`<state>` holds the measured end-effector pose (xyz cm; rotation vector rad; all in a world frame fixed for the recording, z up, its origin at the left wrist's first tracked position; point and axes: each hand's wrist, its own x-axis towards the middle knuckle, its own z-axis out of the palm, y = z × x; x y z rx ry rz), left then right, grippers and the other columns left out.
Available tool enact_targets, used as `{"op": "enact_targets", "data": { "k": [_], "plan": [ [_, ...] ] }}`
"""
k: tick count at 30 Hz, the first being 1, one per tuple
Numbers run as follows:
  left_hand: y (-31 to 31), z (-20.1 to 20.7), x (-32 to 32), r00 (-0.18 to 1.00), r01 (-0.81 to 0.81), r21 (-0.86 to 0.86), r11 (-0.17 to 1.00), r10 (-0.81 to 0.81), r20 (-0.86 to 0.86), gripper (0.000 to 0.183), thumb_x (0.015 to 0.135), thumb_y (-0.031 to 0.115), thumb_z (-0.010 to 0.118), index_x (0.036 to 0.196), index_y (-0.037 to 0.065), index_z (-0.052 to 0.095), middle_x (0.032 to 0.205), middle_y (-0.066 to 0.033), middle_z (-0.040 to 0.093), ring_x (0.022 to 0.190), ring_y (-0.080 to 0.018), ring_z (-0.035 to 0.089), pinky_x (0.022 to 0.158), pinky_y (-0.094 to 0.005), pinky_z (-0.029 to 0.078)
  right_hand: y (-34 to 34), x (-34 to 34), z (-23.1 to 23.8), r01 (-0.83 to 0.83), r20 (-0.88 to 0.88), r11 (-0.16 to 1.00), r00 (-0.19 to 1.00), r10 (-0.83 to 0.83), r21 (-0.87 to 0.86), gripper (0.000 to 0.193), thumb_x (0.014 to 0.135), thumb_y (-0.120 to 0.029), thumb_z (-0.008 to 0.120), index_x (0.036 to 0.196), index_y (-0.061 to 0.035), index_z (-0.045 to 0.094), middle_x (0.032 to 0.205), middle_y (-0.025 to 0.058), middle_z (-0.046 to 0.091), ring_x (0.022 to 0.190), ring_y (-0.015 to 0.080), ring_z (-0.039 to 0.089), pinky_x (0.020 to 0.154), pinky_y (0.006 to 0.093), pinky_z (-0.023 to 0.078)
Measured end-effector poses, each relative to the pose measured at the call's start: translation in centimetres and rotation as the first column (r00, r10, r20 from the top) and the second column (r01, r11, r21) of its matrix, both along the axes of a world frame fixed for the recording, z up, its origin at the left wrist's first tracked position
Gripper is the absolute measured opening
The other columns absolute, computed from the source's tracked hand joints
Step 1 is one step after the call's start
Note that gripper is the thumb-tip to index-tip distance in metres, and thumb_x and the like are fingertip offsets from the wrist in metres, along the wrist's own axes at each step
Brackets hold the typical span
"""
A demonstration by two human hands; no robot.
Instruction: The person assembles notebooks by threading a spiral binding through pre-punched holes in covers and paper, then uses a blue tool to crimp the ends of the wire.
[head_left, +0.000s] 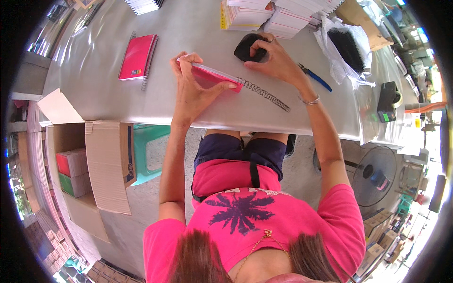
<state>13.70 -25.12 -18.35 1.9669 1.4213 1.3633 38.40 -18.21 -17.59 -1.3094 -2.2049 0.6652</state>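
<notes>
My left hand (191, 87) grips a pink-covered notebook (213, 75) tilted on its edge on the grey table (188, 28). A metal spiral wire (264, 93) sticks out of the notebook's right end and lies along the table. My right hand (273, 59) rests further back on a black rounded object (247, 47), fingers curled over it. A thin bracelet circles my right wrist.
A finished red spiral notebook (137, 57) lies to the left. Stacks of white pads (278, 14) stand at the back. Blue-handled pliers (315, 78), a black tape dispenser (388, 100), an open cardboard box (89, 165) and a floor fan (375, 174) are around.
</notes>
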Motion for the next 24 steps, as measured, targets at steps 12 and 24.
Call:
{"op": "enact_targets", "data": {
  "k": [12,24],
  "plan": [
    [-0.3,0.3,0.3,1.000,-0.011,-0.014,1.000,0.011,0.020,0.087,0.054,0.029,0.095,0.115,0.000,0.041,0.111,-0.0124,0.038,0.109,-0.0286,0.043,0.095,-0.0388,0.041,-4.6,1.1,4.6,-0.343,-0.492,0.738,0.871,0.017,-0.581,0.061,0.077,-0.036,0.080,0.121,0.0022,0.061,0.119,0.0059,0.060,0.114,0.0159,0.054,0.098,0.0299,0.043],
    [0.7,0.5,-0.8,0.999,0.042,-0.039,0.998,-0.043,-0.018,0.088,0.051,0.030,0.096,0.115,-0.001,0.043,0.111,-0.0144,0.040,0.111,-0.0322,0.041,0.096,-0.0408,0.041,-7.3,-0.8,6.8,-0.087,-0.128,0.971,0.990,0.059,-0.224,0.046,0.077,-0.029,0.079,0.114,-0.0042,0.067,0.117,0.0036,0.063,0.110,0.0154,0.055,0.093,0.0315,0.042]
  ]
}}
